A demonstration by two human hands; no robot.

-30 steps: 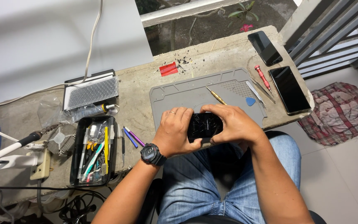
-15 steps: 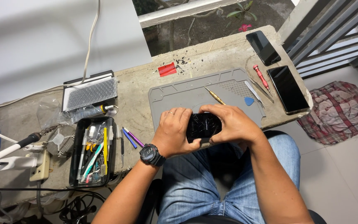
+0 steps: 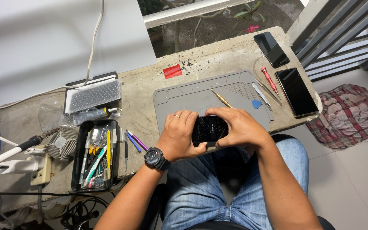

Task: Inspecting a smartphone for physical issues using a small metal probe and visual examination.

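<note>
Both hands grip a black phone with a cracked screen at the near edge of a grey work mat. My left hand wraps the phone's left end and wears a ring and a black wristwatch. My right hand covers the phone's right end, with fingers curled over its top edge. A yellow-handled tool lies on the mat just beyond my hands.
A black tray of hand tools sits at the left, with two pens beside it. Two dark phones, a red screwdriver, tweezers and a blue pick lie at the right. A wired tool rests at the far left.
None in the hands or the phone; only the camera view shifts slightly.
</note>
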